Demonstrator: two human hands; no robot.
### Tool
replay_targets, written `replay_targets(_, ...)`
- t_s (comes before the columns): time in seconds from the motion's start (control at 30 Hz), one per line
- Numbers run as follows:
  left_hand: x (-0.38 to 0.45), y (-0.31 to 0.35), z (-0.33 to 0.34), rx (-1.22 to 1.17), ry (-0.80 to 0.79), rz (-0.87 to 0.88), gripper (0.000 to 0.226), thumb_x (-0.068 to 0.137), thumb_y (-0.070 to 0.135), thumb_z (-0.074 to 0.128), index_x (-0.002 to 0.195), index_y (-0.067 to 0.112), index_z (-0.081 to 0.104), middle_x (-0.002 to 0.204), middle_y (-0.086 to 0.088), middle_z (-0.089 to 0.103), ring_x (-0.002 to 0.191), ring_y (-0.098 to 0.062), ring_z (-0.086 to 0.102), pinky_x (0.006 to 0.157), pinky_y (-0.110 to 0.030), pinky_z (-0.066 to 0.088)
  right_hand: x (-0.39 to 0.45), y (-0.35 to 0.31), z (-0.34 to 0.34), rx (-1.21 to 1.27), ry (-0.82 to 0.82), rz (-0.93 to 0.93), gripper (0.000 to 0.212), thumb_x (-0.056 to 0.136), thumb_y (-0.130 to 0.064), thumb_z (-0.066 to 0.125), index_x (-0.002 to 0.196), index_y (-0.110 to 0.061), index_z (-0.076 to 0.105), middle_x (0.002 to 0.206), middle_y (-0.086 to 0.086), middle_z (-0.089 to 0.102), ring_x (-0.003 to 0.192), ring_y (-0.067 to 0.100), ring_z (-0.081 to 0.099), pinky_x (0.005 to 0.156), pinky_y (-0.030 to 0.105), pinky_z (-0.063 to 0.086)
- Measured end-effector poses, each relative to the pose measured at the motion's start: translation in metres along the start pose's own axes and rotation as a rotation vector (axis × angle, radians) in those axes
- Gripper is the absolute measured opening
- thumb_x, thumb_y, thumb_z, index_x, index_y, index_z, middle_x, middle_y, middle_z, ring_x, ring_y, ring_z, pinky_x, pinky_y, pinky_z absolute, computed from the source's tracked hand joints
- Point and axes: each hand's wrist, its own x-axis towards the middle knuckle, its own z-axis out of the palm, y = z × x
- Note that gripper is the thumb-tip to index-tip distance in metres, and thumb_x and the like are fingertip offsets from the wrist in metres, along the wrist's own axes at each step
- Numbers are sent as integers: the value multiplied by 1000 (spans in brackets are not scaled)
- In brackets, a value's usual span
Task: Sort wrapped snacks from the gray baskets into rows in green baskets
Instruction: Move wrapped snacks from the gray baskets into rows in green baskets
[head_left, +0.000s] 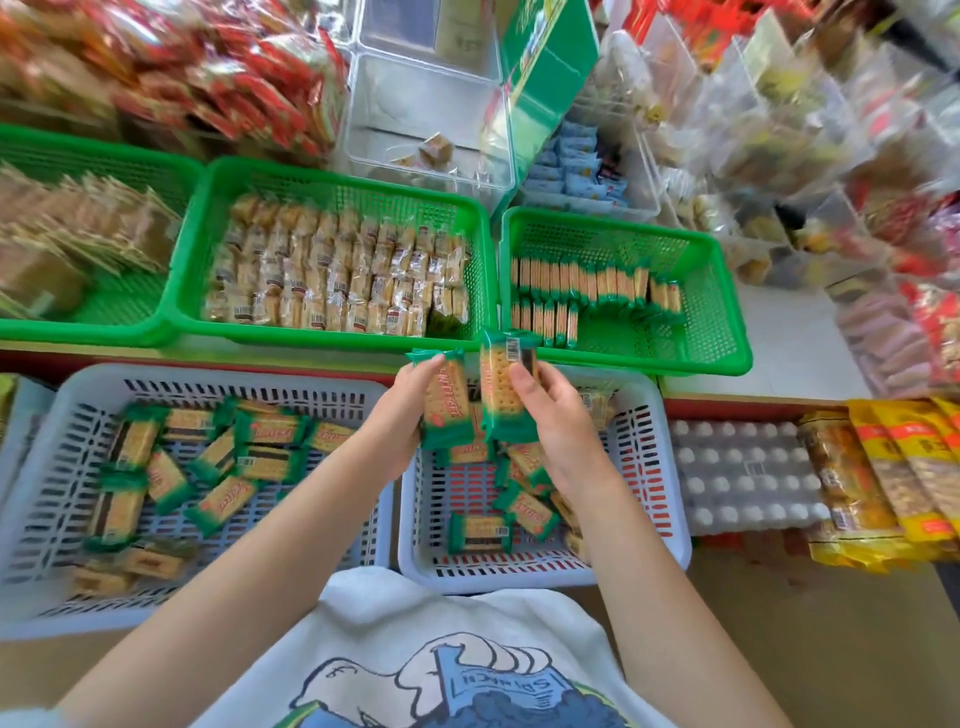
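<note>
My left hand (402, 415) grips a green-wrapped cracker pack (445, 400) upright. Beside it, my right hand (558, 415) holds another green-wrapped pack (501, 384), barcode side up. Both packs hover over the far rim of the right gray basket (660, 467), which holds several loose packs. The left gray basket (47, 467) also contains several scattered packs. Just beyond, the right green basket (722, 312) has two partial rows of green-wrapped packs standing on edge (592, 286). The middle green basket (208, 218) is filled with rows of clear-wrapped crackers.
A third green basket (104, 156) with wrapped snacks sits at far left. Clear plastic bins (426, 104) stand behind the green baskets. A tray of white eggs (743, 478) and yellow snack bags (893, 467) lie to the right. Shelves of packaged goods (857, 130) fill the right side.
</note>
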Motion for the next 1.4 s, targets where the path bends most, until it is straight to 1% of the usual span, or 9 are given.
replay_targets(0.1,-5,2,18,-11,-131,10,64,92,70,45,126,19,63,117,-8,73,108,-26,70,94,-44,52,-4,-9,7,-106,-43,-27,39,100,-41,54,133,-19,56,116,-5,71,106,9,68,90,26,54)
replay_targets(0.23,4,-1,39,44,-137,52,114,54,87,69,145,23,42,130,-6,64,115,-26,66,100,-49,51,1,-10,9,-472,43,-102,46,104,-50,36,139,-23,50,131,-1,42,121,8,41,110,31,31)
replay_targets(0.47,26,-5,79,-18,-143,46,78,72,65,69,135,22,56,124,-9,68,106,-24,70,79,-37,56,24,-16,-23,-360,-145,28,62,105,-54,27,159,-33,7,160,-16,14,150,4,2,124,36,4)
replay_targets(0.7,74,3,149,172,-133,107,45,102,55,40,129,26,62,125,-2,67,113,-17,64,104,-32,48,78,-14,-119,-174,-117,122,75,94,-42,65,154,-43,21,135,-2,52,118,13,55,90,31,46)
replay_targets(0.83,129,-9,164,1057,163,514,60,100,50,30,137,12,59,142,-10,56,135,-25,46,114,-38,26,129,-25,-177,-218,123,102,82,89,-50,67,155,-33,21,143,1,46,122,16,48,97,35,39)
replay_targets(0.93,166,-36,142,1362,238,500,45,105,44,37,139,21,55,146,-2,50,142,-20,34,120,-47,11,176,-33,-213,-409,218,67,84,95,-41,64,159,-21,13,155,7,36,133,22,42,99,28,32)
replay_targets(1.03,183,-58,128,1455,253,485,54,102,53,31,140,20,50,144,-1,48,143,-19,25,107,-47,33,228,-25,-231,-764,178,156,98,90,-50,66,160,-14,8,162,12,26,143,32,35,112,40,33)
replay_targets(1.13,190,-70,129,1450,295,484,68,96,60,18,136,16,51,142,-3,47,143,-22,24,105,-45,40,267,-11,-229,-1111,48,345,100,85,-59,63,157,-7,16,153,15,38,132,36,48,100,41,46)
replay_targets(1.4,192,-75,133,1442,364,479,66,95,59,17,134,17,50,145,-4,43,144,-21,21,104,-44,43,283,38,-195,-1141,134,243,100,91,-63,57,159,-9,6,163,18,10,111,38,61,67,39,54)
